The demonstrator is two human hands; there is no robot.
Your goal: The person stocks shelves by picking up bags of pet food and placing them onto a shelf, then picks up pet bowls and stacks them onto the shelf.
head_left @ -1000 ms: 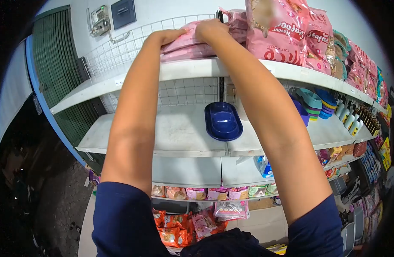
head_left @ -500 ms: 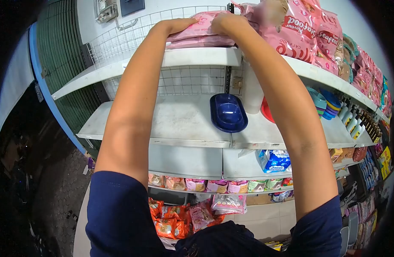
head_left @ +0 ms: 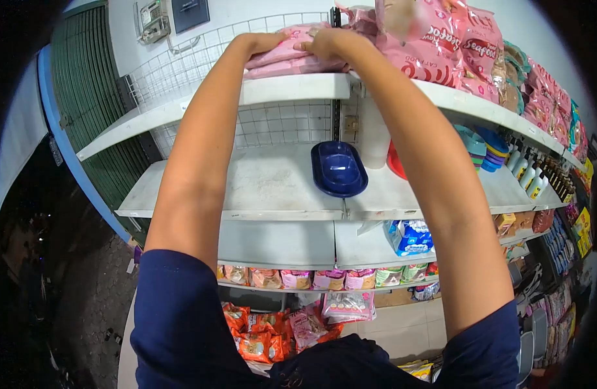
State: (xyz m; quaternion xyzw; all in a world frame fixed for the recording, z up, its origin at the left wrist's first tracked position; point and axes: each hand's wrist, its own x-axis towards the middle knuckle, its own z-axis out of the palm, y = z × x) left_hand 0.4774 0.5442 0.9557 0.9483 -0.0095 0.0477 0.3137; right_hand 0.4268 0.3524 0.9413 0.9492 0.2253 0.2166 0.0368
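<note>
One camera, worn on the head, looks from in front of the dark blue bowl point(head_left: 340, 170) and from higher up. It is quite near, faces forward and down, and has the bowl close to its middle.

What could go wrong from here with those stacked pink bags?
1. The stacked pink bags lie near the top shelf's front edge; a pull might slide one off, possibly onto the blue bowl below.
2. The right hand works close to the upright cat food bags; a bump might tip one.
</note>
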